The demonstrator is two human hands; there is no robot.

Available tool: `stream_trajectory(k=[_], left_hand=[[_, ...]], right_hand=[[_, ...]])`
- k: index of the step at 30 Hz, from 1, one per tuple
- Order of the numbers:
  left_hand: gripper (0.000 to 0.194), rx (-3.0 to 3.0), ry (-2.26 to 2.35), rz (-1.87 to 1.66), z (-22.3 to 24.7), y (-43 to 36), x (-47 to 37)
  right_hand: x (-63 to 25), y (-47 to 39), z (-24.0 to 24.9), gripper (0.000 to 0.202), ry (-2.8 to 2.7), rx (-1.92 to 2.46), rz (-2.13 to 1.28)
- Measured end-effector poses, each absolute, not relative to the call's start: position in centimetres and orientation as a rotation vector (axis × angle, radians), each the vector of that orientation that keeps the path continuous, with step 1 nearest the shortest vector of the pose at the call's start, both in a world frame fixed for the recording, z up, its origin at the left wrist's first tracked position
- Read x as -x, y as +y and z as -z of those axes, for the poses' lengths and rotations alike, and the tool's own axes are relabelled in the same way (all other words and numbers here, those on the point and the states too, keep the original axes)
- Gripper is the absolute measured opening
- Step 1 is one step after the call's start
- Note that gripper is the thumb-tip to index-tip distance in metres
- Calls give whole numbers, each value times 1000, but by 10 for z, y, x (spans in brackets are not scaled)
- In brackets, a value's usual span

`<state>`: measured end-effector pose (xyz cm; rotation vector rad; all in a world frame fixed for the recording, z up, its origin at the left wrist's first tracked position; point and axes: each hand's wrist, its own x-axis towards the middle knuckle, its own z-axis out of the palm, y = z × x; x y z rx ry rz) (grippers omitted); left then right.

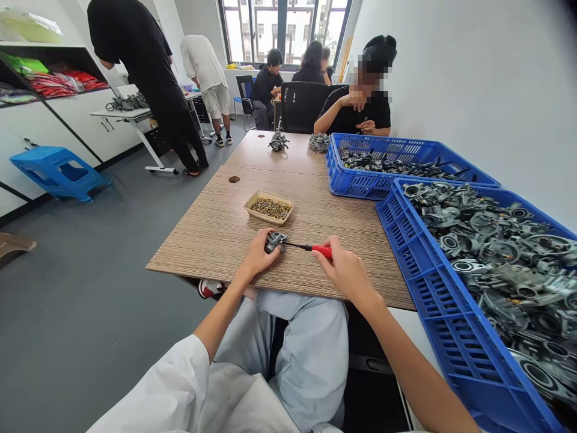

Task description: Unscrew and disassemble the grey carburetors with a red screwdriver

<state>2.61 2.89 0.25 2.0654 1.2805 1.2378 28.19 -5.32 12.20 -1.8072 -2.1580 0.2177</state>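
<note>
The red-handled screwdriver (308, 247) is long and thin and lies nearly flat, running side to side. Its handle points right, and its dark rod points left and a bit away from the person, reaching the small metal part (275, 242). The right hand (346, 270) has its fingers wrapped on the handle. The left hand (258, 255) has its fingers gripping the metal part, low by the worktop (211, 225), nearer than the little tray (264, 219).

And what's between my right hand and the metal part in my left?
In the head view, a screwdriver spans that stretch: red handle in your right hand, dark shaft reaching the metal part your left hand holds.
</note>
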Motion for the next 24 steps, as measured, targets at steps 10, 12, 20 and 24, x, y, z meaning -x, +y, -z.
stream_trajectory(k=[10,12,20,24], left_hand=[[45,-2066,1283,-1239,-3,28,-26],[45,-2065,1283,-1236,-3,28,-26],[44,-2055,1281,-1234,-4,28,-26],[45,-2052,1285,-1234,-3,28,-26]], right_hand=[[-284,-61,-126,15,-2203,1404,-430],[-284,-61,-126,14,-2197,1422,-446],[-283,-59,-124,14,-2183,1540,-368],[-282,-58,-124,17,-2192,1631,-300]])
